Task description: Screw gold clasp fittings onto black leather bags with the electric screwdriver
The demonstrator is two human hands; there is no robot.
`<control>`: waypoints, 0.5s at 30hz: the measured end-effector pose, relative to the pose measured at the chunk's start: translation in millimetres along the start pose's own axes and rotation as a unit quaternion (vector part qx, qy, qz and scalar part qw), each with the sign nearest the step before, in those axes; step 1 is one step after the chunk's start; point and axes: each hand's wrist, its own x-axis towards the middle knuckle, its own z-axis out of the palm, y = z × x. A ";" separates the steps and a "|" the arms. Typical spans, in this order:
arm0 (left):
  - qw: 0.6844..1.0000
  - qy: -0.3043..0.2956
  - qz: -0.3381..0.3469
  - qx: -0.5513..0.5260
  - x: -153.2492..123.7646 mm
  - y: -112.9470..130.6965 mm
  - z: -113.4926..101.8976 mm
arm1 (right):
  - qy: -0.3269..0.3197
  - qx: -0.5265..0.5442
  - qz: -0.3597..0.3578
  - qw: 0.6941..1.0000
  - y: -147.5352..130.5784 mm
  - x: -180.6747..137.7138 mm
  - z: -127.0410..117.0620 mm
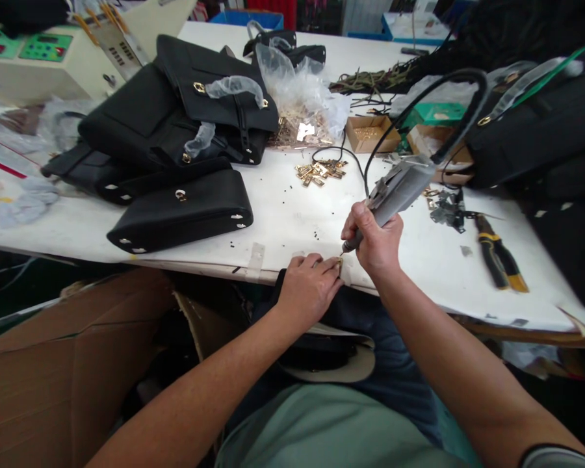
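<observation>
At the near edge of the white table (292,214), the left hand (308,286) is closed in a pinch on a small gold fitting (339,261), pressing it against the tabletop. The right hand (374,240) is wrapped firmly around the lower barrel of a grey powered screwdriver (394,190), which is tilted up to the right. Its bit touches the fitting just beside the left fingertips. A black cable (419,97) loops up from the rear of the tool. A black handbag (182,208) with gold studs lies on its side to the left, with further black bags stacked behind it. A pile of loose gold fittings (319,172) lies mid-table, in front of a clear plastic bag (299,91) that appears to hold more of them. An open cardboard box (372,132) stands near the pile. Yellow-handled pliers (500,253) lie well to the right of the hands. A cream control unit (43,58) at the far left carries green panels; the lettering on them is too small to read.
</observation>
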 end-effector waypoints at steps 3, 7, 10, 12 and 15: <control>1.000 0.003 -0.007 -0.020 0.7 -0.5 -1.0 | 0.014 0.027 0.004 1.000 -5.3 2.4 1.5; 0.998 0.017 -0.022 -0.049 1.7 -1.2 -1.0 | 0.012 0.083 0.029 0.996 -14.0 -1.4 -1.4; 0.997 0.025 -0.031 -0.064 2.2 -1.8 0.0 | 0.008 0.099 0.054 0.994 -20.0 -7.7 -6.0; 0.996 0.025 -0.036 -0.072 2.3 -2.0 0.4 | 0.007 0.109 0.064 0.992 -22.4 -11.4 -8.3; 0.996 0.024 -0.035 -0.073 1.9 -1.9 0.5 | 0.011 0.130 0.077 0.988 -22.5 -15.0 -9.0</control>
